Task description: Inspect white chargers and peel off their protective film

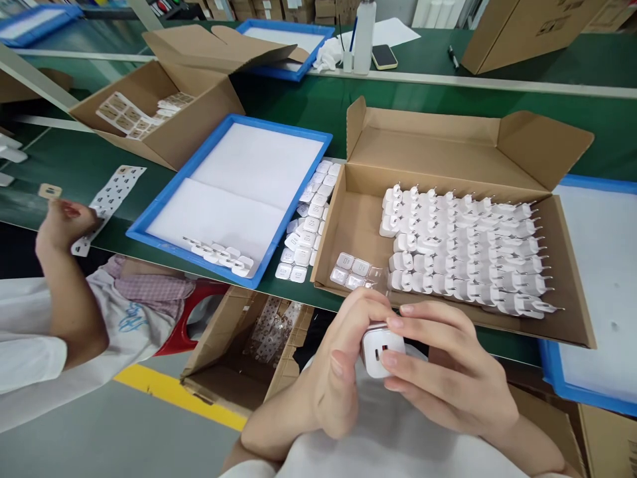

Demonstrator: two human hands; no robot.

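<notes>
A white charger (377, 358) with two port slots on its face is held in front of my body. My left hand (343, 362) is closed round its left side. From the right, the fingers of my right hand (448, 362) press on its top and front face. Just beyond my hands stands an open cardboard box (343, 222) with rows of white chargers (458, 245), their metal pins showing. In its near left corner lie several white square stickers (354, 265) on clear film.
A blue-rimmed tray (239, 166) holds a few white pieces (219, 255). White square pieces (308, 226) lie between tray and box. At left, a co-worker's hand (64, 226) holds a small tan label (50, 191). Another blue-rimmed tray (597, 265) sits at right; an open carton (233, 358) stands below.
</notes>
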